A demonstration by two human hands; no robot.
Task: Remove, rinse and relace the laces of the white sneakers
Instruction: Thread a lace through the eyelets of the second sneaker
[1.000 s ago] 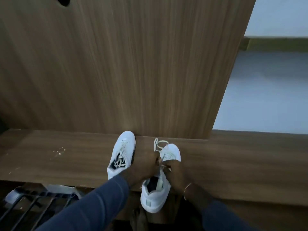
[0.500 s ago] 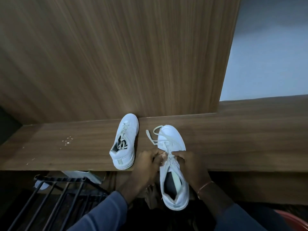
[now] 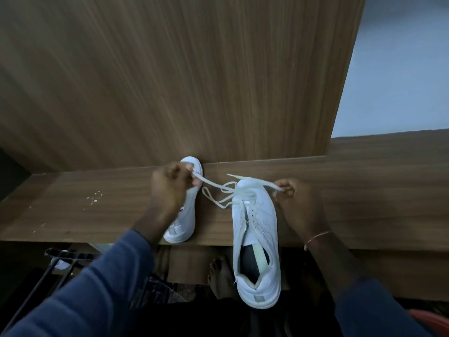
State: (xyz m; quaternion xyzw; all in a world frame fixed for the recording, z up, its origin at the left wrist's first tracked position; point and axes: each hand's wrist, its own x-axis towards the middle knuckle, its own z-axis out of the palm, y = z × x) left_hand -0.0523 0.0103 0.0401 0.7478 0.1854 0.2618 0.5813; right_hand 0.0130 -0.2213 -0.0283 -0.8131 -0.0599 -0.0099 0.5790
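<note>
Hands that were together at the knot are pulling apart: left hand [image 3: 170, 188] and right hand [image 3: 297, 203] each pinching a lace [image 3: 213, 184] end, unfastening the nearer sneaker [image 3: 257, 215] overhanging the table [image 3: 364, 203] edge.

Can't read a single word, number or logo anywhere here. Closest candidates: a pale rectangular tab [image 3: 259, 298] on the heel of the white low-top sneaker [image 3: 255, 222] hanging off the front edge of the brown wooden bench [image 3: 364, 203]. Looks blank, or just too blurry to tell. Same sort of pale tab [image 3: 173, 231] on the heel of the second white sneaker [image 3: 187, 217], further left on the bench near its front edge, plus a tiny dark mark [image 3: 181, 208] on its side. Way too small to make out as a brand or anything else.
</note>
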